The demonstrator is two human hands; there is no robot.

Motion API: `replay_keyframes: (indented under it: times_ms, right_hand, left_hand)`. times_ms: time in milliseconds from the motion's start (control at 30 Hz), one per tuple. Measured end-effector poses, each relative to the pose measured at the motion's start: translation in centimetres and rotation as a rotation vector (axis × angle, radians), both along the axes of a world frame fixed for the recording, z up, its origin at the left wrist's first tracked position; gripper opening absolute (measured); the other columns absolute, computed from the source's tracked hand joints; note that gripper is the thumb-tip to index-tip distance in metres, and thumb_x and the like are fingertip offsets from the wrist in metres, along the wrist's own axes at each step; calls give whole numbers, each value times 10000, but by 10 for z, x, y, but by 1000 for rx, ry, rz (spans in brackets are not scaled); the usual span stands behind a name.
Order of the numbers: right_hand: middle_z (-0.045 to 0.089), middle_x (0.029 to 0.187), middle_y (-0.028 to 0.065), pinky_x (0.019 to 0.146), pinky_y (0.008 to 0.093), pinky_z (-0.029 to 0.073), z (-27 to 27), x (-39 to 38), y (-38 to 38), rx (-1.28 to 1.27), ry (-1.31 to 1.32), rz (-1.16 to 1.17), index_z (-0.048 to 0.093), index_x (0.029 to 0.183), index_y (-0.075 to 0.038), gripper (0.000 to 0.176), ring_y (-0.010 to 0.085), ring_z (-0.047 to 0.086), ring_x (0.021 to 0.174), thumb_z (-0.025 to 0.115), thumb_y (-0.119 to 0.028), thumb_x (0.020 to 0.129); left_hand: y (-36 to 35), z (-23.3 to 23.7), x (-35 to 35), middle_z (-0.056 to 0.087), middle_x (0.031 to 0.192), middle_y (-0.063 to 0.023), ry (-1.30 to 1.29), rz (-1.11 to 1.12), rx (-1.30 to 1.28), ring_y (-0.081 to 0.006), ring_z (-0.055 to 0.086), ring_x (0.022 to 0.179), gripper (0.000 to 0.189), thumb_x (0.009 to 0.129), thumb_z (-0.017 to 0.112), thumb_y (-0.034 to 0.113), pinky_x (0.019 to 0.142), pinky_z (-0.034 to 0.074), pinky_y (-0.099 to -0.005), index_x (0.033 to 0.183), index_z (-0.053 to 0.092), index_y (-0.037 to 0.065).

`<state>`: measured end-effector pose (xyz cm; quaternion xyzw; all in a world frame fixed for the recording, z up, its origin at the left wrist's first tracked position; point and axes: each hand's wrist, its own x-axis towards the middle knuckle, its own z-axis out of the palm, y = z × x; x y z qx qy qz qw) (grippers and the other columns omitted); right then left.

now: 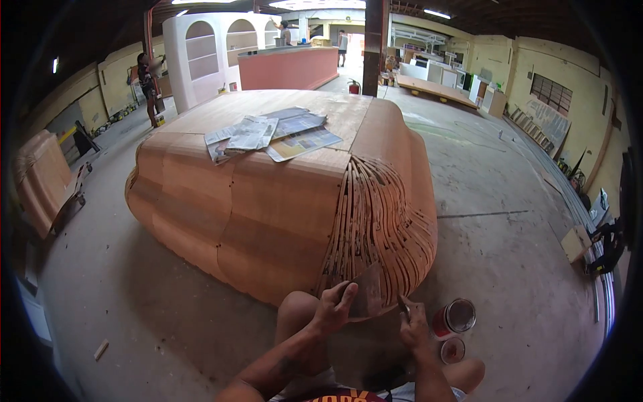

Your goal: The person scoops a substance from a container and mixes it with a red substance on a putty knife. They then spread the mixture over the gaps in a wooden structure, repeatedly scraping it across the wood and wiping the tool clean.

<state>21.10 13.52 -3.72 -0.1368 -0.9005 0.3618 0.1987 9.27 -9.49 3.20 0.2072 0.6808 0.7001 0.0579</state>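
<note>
My left hand (333, 306) is closed around the handle of a broad, flat blade (366, 295), which is held in front of the slotted corner (382, 221) of a large curved wooden piece (281, 201). To its right, my right hand (414, 326) grips a small tool (403, 307) with a dark handle, close to the lower edge of that corner. Whether either tool touches the wood cannot be made out. An open can (459, 316) with a red side stands on the floor right of my right hand, and a round lid (453, 350) lies below it.
Newspaper sheets (271, 132) lie on top of the wooden piece. Another curved piece (43, 177) rests on a wheeled base at the left. A person (147, 87) stands at the back left, and two more are farther back. A dark post (372, 50) rises behind.
</note>
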Motion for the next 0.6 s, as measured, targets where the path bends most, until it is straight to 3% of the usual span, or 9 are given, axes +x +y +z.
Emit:
replay_keyframes:
  times_ms: [100,167,233,300,400,500,600]
  right_hand:
    - [568,1147,183,956,429,480,4,-13,9,32,31,-11,599,1400,-141,449,369,602,1067,572,-76,956]
    - [569,1174,201,949,441,474,-2,-28,18,19,162,6,569,1414,-99,427,386,587,1058,558,-118,987]
    - [632,1159,158,915,376,506,3,-43,23,57,238,-56,602,1303,-4,334,309,637,1042,552,-121,995]
    - [669,1083,69,748,300,534,9,-50,25,-670,108,-145,616,1266,-27,297,170,654,888,563,-142,997]
    - [667,1019,-5,612,242,504,-11,-62,42,-1076,236,-83,619,1259,-57,285,69,619,786,571,-157,995]
    - [658,1040,38,710,303,540,-2,-69,45,-884,204,-123,600,1293,-43,316,118,633,848,557,-156,1001]
    - [648,1113,110,835,393,542,-23,-92,62,63,236,-210,583,1354,-52,368,210,641,931,560,-159,1003]
  left_hand:
    - [-1,-7,-6,538,770,20,71,79,-9,-74,461,749,317,1072,550,273,657,425,-261,949,630,-8]
    - [0,-24,-16,555,849,38,-12,144,73,-62,465,830,337,1074,548,316,739,423,-265,915,620,28]
    - [5,-16,-15,562,876,39,-55,326,72,-75,477,828,352,1083,539,333,744,424,-263,924,616,28]
    - [-6,-18,-27,557,901,43,-184,188,172,-85,480,834,371,1090,526,355,753,421,-259,936,612,29]
    - [-8,-22,-33,549,901,47,-180,180,173,-81,470,844,388,1095,511,369,764,413,-255,928,609,33]
    - [-11,-22,-36,549,901,51,-176,180,126,-78,470,849,388,1095,509,377,783,414,-252,949,616,34]
    - [-12,-23,-38,549,932,48,-211,165,137,-79,462,875,404,1087,521,400,810,402,-247,974,621,25]
